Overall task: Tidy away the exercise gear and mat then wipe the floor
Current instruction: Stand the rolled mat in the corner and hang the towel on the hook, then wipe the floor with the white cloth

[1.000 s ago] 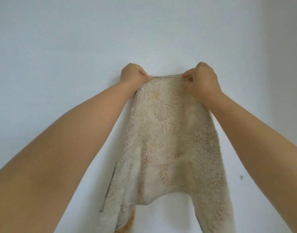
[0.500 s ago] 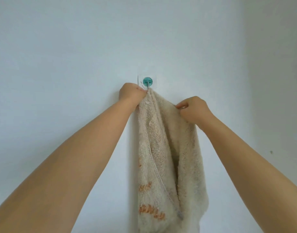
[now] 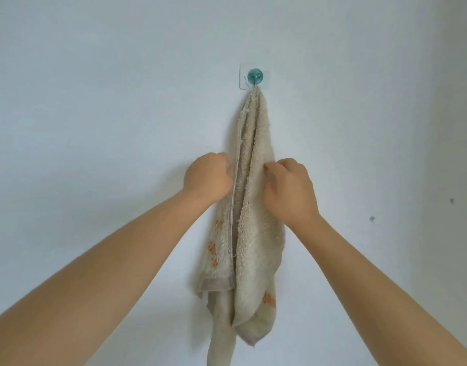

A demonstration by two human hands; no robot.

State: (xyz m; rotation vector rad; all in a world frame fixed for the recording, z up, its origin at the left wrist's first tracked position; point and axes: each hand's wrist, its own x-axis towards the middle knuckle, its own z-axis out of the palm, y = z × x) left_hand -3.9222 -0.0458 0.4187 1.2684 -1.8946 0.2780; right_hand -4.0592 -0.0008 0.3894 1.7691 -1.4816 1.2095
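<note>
A beige fluffy towel (image 3: 253, 233) with small orange marks hangs in long folds from a teal wall hook (image 3: 255, 76). My left hand (image 3: 207, 178) is curled at the towel's left edge, about halfway down. My right hand (image 3: 289, 188) is curled at its right edge at the same height. Whether the fingers pinch the cloth or only touch it is hidden behind the knuckles. The towel's lower end trails out of view at the bottom.
A plain pale wall (image 3: 95, 128) fills the view. A wall corner (image 3: 435, 154) runs down the right side. Two small dark specks (image 3: 371, 218) mark the wall to the right of my right arm.
The towel went from being held spread out to hanging from the hook. Both hands slid down from its top edge to about halfway down its sides.
</note>
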